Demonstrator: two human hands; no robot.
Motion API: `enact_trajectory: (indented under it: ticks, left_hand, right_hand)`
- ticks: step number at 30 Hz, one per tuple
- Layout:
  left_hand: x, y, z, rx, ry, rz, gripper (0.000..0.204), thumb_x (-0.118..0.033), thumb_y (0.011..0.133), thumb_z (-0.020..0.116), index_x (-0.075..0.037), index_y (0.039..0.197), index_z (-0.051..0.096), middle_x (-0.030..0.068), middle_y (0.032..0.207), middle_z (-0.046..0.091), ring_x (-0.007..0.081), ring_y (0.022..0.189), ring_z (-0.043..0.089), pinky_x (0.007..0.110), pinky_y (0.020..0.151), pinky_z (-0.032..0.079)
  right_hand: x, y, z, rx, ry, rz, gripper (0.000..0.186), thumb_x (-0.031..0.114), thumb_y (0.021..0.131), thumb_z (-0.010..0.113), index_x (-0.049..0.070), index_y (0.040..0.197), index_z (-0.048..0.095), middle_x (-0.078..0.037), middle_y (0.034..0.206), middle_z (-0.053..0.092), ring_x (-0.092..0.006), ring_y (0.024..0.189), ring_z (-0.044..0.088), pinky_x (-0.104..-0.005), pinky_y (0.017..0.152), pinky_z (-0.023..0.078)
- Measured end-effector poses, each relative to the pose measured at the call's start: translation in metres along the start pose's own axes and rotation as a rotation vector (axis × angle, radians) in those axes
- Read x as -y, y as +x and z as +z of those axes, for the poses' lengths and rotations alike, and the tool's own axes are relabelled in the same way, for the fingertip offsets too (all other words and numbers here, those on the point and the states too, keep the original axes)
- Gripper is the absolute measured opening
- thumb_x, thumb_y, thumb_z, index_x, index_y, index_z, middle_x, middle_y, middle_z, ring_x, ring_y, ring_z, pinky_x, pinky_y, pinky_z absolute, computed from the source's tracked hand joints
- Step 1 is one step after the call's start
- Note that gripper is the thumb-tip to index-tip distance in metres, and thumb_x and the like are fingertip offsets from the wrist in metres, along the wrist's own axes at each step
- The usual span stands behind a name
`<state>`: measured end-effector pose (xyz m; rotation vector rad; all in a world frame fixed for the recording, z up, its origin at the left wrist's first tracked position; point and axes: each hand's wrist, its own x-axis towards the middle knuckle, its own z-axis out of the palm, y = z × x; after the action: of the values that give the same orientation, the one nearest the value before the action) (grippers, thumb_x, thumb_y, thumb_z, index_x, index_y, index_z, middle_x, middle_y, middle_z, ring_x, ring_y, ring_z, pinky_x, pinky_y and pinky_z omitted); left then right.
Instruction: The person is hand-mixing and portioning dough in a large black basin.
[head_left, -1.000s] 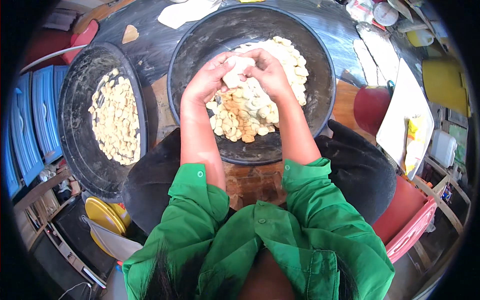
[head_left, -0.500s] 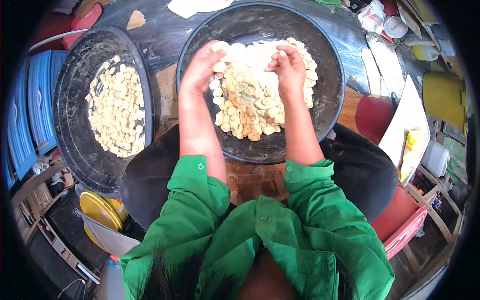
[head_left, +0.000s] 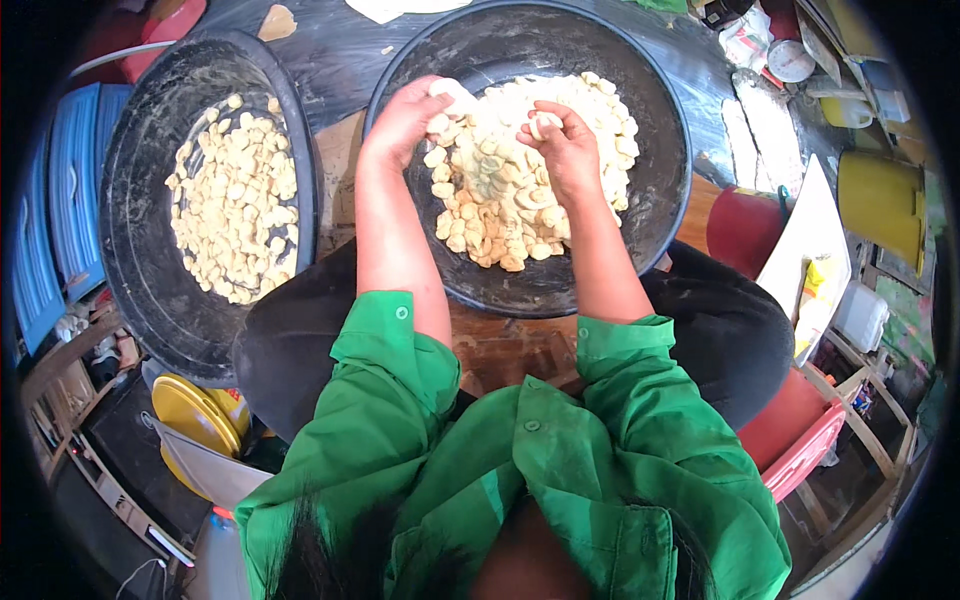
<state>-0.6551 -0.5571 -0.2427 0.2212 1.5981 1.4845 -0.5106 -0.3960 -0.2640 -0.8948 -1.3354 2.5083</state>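
In the big black pan (head_left: 660, 190) right in front of the person sits a heap of pale dough pieces (head_left: 500, 200), and both hands are in it. The left hand (head_left: 400, 125) is at the far left edge of the heap, fingers (head_left: 440, 95) curled round a white lump of dough (head_left: 452, 92) and closed on it. The right hand (head_left: 568, 150) rests on top of the pile near its middle, fingers pinched together on a small dough piece (head_left: 545, 124). A second black pan (head_left: 135, 290) sits off to the person's left, with its own thinner layer of the same pale pieces (head_left: 235, 205), well apart from the hands. What could go wrong here, just guessing: the heap is stacked toward the far rim, so a careless scoop could push bits over the edge onto the dark worktop (head_left: 330, 60). The pieces look soft and dusty, so squeezing too hard could mash them together or make them stick to the fingers. The near edge of the pan also seems to hang over the person's lap, so leaning on it might tip it. The green sleeves (head_left: 400, 350) are rolled up, clear of the dough.
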Motion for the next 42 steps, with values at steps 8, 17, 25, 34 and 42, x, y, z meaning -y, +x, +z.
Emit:
enact_trajectory:
  ticks: [8, 17, 25, 34, 42]
  left_hand:
    - [-0.003, -0.009, -0.021, 0.067, 0.230, -0.145, 0.039, -0.023, 0.079, 0.062, -0.012, 0.115, 0.058, -0.0027, 0.092, 0.061, 0.0029, 0.066, 0.049, 0.018, 0.054, 0.038]
    - [0.091, 0.100, -0.020, -0.138, 0.594, -0.117, 0.061, -0.044, 0.081, 0.058, 0.000, 0.121, 0.050, 0.0188, 0.121, 0.053, 0.0268, 0.112, 0.050, 0.034, 0.095, 0.037]
    - [0.168, 0.070, -0.011, -0.061, 0.935, -0.342, 0.065, -0.055, 0.081, 0.049, -0.005, 0.122, 0.050, 0.0219, 0.129, 0.043, 0.0329, 0.120, 0.042, 0.039, 0.097, 0.036]
    - [0.180, 0.056, -0.049, -0.070, 0.383, -0.591, 0.057, -0.053, 0.080, 0.054, -0.001, 0.101, 0.063, 0.0108, 0.087, 0.064, 0.0237, 0.071, 0.055, 0.038, 0.070, 0.044]
    - [0.150, 0.028, 0.001, 0.468, 0.475, -0.671, 0.067, -0.058, 0.081, 0.048, -0.002, 0.117, 0.056, 0.0124, 0.112, 0.060, 0.0244, 0.097, 0.057, 0.035, 0.089, 0.041]
  right_hand:
    - [-0.011, -0.024, -0.055, 0.515, -0.604, 0.741, 0.036, 0.030, 0.082, 0.061, 0.004, 0.107, 0.059, -0.005, 0.092, 0.061, -0.0155, 0.079, 0.056, -0.0300, 0.074, 0.045]
    - [-0.175, -0.070, -0.088, -0.176, -1.530, 0.801, 0.091, 0.071, 0.072, 0.046, -0.007, 0.121, 0.047, -0.028, 0.119, 0.049, -0.0335, 0.111, 0.048, -0.0417, 0.097, 0.033]
    - [-0.130, -0.082, 0.002, 0.124, -0.292, 0.674, 0.057, 0.037, 0.082, 0.061, 0.003, 0.121, 0.039, -0.013, 0.091, 0.056, -0.0199, 0.068, 0.057, -0.0296, 0.060, 0.049]
    - [-0.157, -0.048, -0.037, 0.110, 0.299, 0.837, 0.073, 0.045, 0.081, 0.060, 0.008, 0.135, 0.029, -0.012, 0.126, 0.046, -0.0221, 0.110, 0.049, -0.0375, 0.090, 0.044]
    - [-0.125, -0.057, -0.081, 0.363, -0.480, 0.914, 0.074, 0.060, 0.080, 0.050, 0.004, 0.128, 0.042, -0.013, 0.125, 0.045, -0.0240, 0.111, 0.044, -0.0387, 0.094, 0.036]
